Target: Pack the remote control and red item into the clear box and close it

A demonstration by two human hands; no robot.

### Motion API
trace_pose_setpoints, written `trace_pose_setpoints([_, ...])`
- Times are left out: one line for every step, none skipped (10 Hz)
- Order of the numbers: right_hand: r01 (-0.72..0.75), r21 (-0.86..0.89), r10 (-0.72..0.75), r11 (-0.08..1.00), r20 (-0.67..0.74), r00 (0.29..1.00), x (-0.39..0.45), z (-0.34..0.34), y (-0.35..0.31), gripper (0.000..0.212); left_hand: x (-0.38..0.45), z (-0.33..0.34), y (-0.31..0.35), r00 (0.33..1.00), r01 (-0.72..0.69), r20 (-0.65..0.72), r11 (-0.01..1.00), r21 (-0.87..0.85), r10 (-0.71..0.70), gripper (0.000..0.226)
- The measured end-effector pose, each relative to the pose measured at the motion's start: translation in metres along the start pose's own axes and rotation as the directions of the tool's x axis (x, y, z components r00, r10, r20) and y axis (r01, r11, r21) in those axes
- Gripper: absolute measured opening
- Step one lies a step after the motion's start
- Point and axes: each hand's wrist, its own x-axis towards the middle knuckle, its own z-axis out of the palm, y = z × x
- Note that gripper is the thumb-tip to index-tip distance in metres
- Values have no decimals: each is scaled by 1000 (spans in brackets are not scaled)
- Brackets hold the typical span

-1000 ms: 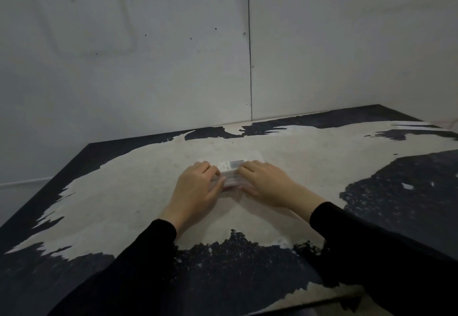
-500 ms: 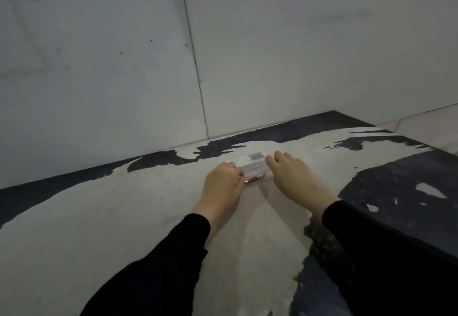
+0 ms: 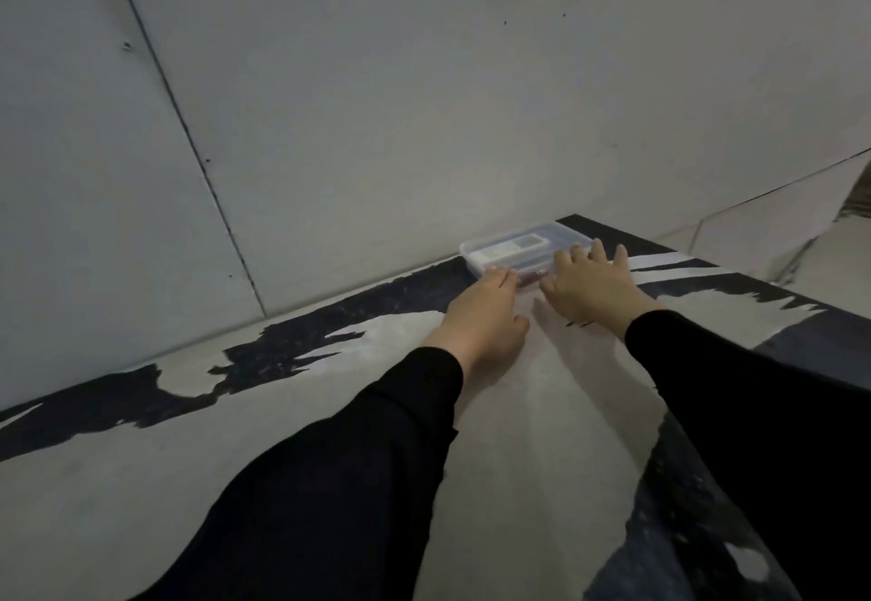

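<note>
The clear box [image 3: 563, 234] lies flat with its lid on at the table's far right corner, close to the wall. Through the lid I see the white remote control [image 3: 511, 247] and, along the near side, the red item [image 3: 530, 276]. My left hand [image 3: 480, 313] reaches forward, its fingertips touching the box's near left edge and its thumb tucked below. My right hand [image 3: 594, 284] rests with spread fingers over the box's near right edge. Neither hand wraps around the box. Both arms are in black sleeves.
The table [image 3: 330, 435] has a worn grey and black top. A pale wall [image 3: 424, 105] rises directly behind the box. The table's right edge [image 3: 777, 289] drops off just beyond my right hand, with floor past it.
The box has moved away from me and to the right, from the table's middle to the back corner by the wall. My hands went from gripping its sides to touching its near edge.
</note>
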Motion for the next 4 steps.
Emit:
trace_pose_setpoints([-37,9,37,999,8,999,20,-3,3,61,19,2,1,998,-26,50,999,34,24,69])
trace_pose_setpoints([-76,41,75,996,20,997,30,-4,4,63,24,1,-1,988,-43,155,991,123,23,71])
trace_pose_setpoints([-77,90,82,993,-52,995,27,3,1,61,12,-1,-9,989,-20,148,990,139,-1,71])
trace_pose_setpoints([-13,97,31,995,-185,982,15,12,-9,57,-10,-10,-21,995,23,90,984,179,-40,71])
